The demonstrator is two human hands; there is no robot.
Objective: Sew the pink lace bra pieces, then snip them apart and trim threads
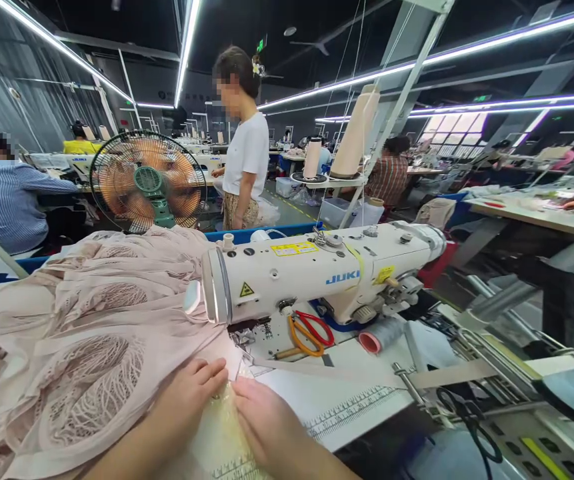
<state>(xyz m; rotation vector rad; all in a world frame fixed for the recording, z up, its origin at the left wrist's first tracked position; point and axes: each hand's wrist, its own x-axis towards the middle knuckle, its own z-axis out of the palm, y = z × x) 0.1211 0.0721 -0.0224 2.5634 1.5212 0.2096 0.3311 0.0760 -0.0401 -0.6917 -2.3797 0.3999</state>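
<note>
Pink lace fabric [81, 347] is heaped on the left of the white surface [307, 395] before a sewing machine [317, 273], scissors [311, 333] lying beneath its arm, in a strip-lit hall. Bare room is left along the ruled front edge. The left hand [194, 393] is curled onto the fabric's edge, grip not discernible; the right hand [264, 417] is laid flat, released, on a pale yellow strip [223, 419].
</note>
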